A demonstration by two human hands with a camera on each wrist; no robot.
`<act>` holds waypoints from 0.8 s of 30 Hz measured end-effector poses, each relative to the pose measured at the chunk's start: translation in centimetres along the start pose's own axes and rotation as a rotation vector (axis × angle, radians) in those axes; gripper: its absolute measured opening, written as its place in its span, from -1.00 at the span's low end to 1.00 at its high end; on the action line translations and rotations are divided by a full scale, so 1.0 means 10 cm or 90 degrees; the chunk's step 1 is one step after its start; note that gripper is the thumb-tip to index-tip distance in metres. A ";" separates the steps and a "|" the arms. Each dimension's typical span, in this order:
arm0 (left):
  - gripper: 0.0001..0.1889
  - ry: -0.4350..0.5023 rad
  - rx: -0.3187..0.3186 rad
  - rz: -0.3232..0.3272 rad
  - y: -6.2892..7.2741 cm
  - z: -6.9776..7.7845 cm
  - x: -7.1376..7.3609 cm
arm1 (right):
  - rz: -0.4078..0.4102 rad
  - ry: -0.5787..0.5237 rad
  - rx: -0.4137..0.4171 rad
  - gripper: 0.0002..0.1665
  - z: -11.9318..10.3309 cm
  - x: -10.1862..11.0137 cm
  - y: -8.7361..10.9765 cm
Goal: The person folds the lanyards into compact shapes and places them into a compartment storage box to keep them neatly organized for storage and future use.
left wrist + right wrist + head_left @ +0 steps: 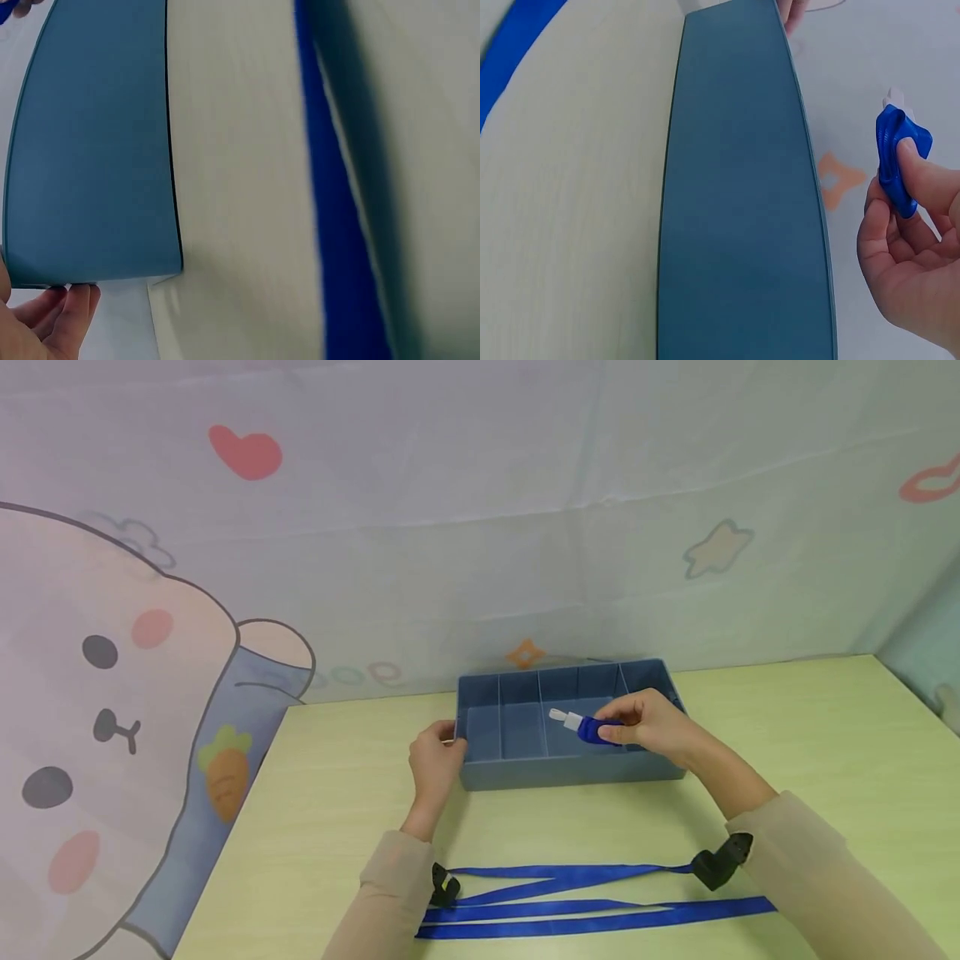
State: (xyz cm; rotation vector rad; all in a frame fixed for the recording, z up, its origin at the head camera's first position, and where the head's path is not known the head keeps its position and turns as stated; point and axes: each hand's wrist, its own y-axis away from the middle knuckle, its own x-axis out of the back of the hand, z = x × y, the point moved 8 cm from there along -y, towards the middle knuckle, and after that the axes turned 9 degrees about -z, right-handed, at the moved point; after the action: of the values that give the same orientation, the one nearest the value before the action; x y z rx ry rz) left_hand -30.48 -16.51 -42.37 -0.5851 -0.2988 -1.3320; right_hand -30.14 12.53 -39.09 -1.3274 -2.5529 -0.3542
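Note:
A blue-grey divided tray [570, 768] stands at the back of the table. My left hand [437, 766] holds its left end wall, thumb at the rim and fingers along the outside; the left wrist view shows these fingers against the tray's end [97, 150]. My right hand [651, 725] pinches a folded blue lanyard [594, 731] between thumb and fingers, above the tray's right part. A white connector with a small loop [564, 718] sticks out of the bundle to the left. In the right wrist view the lanyard [898, 157] is bunched up under the thumb.
Several blue lanyard straps [555, 910] lie stretched across the front of the pale table [322, 827], partly hidden by the sleeves. Black wrist-camera mounts [722, 860] sit at both cuffs. A printed cloth [480, 527] hangs right behind the tray.

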 end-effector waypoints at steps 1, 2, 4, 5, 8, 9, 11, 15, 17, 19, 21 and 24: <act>-0.75 0.001 -0.001 -0.001 0.01 0.00 0.00 | 0.007 0.006 -0.001 -0.70 0.00 0.01 -0.02; -0.75 -0.002 -0.002 0.000 0.02 0.01 0.00 | 0.012 0.010 -0.004 -0.70 0.00 0.03 -0.04; -0.75 -0.004 0.001 -0.003 0.03 0.03 -0.01 | 0.024 0.027 -0.006 -0.71 0.01 0.05 -0.09; -0.75 -0.003 0.005 -0.006 0.04 0.04 -0.01 | 0.030 0.036 -0.008 -0.72 0.01 0.06 -0.12; -0.74 -0.016 0.031 -0.016 0.08 0.09 -0.01 | 0.044 0.064 -0.005 -0.73 0.03 0.08 -0.21; -0.74 -0.015 0.037 -0.019 0.09 0.08 -0.01 | 0.050 0.077 -0.001 -0.73 0.04 0.09 -0.24; -0.74 -0.016 0.042 -0.019 0.10 0.08 0.00 | 0.061 0.107 0.005 -0.74 0.05 0.10 -0.31; -0.74 -0.014 0.039 -0.017 0.11 0.10 0.02 | 0.087 0.179 0.013 -0.79 0.09 0.12 -0.43; -0.74 -0.016 0.030 -0.016 0.12 0.11 0.02 | 0.097 0.221 0.016 -0.81 0.11 0.13 -0.48; -0.75 -0.018 0.024 -0.015 0.12 0.10 0.02 | 0.100 0.257 0.019 -0.83 0.12 0.13 -0.52; -0.76 -0.018 0.022 -0.014 0.12 0.10 0.02 | 0.100 0.296 0.024 -0.85 0.12 0.12 -0.57; -0.77 -0.016 0.025 -0.014 0.12 0.10 0.02 | 0.096 0.337 0.026 -0.86 0.12 0.10 -0.63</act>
State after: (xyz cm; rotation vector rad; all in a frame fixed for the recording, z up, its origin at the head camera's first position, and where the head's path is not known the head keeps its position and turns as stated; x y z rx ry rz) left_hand -29.14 -15.93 -41.73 -0.5670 -0.3519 -1.3383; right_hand -36.01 10.18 -40.54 -1.2058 -2.0020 -0.5373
